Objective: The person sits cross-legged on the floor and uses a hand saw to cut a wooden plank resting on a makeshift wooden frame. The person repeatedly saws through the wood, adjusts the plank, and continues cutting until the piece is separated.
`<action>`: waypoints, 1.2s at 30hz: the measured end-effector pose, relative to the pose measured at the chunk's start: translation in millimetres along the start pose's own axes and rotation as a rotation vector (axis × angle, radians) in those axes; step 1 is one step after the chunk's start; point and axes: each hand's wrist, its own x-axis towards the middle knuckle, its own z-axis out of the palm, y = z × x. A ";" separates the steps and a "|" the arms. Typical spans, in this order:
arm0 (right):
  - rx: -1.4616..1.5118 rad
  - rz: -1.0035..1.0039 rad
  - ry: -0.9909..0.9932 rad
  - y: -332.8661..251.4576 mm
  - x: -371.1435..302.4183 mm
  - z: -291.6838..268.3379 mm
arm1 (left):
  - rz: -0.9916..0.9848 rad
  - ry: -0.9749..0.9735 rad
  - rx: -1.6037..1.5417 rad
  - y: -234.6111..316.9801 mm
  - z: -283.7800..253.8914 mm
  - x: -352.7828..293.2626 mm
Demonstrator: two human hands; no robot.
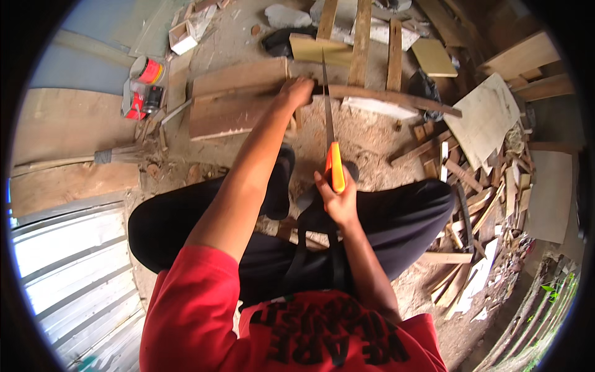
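Note:
My right hand (339, 201) is closed around the orange handle of a handsaw (330, 121). The saw's narrow blade points away from me and crosses a long wooden strip (396, 97). Just left of the blade, my left hand (297, 92) grips that strip, its fingers bent over the wood and partly hidden. Beneath and left of this hand lies a wide brown board (232, 99) with a worn front edge. Whether the blade's teeth sit in a cut cannot be made out.
Beyond the strip lie several upright-running planks (361, 43) and a pale board (319, 51). Wood offcuts (477, 204) are heaped at the right, with a thin light panel (486, 118) above them. A red-and-yellow tin (147, 70) stands at the left. Sawdust covers the floor (365, 142).

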 end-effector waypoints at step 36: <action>-0.053 0.164 0.218 -12.1 -4.6 5.2 | -0.101 0.192 -0.123 2.8 1.7 11.6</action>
